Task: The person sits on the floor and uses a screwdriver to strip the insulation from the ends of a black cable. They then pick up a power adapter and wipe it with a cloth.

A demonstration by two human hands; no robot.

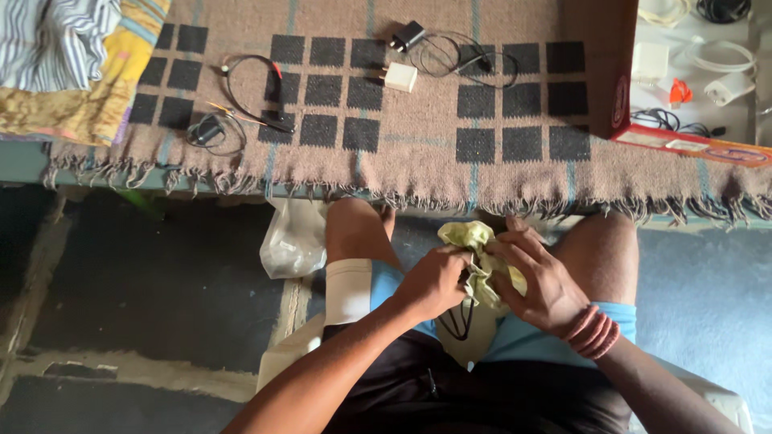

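Note:
Both my hands are in my lap, below the fringed edge of a brown woven blanket [418, 153]. My left hand [434, 281] and my right hand [539, 277] are both closed on a crumpled pale green cloth [474, 241], which bunches between them. A thin black cord [458, 321] hangs looped beneath the cloth, under my left hand. Red bands circle my right wrist [593, 331].
On the blanket lie a white charger block [400, 77], a black plug with coiled cable [450, 50], black-and-red earphones [253, 92] and a small black device [207, 128]. An open red box [683, 145] of white cables sits far right. A clear plastic bag [293, 241] hangs left of my knee. Folded fabrics [72, 56] lie top left.

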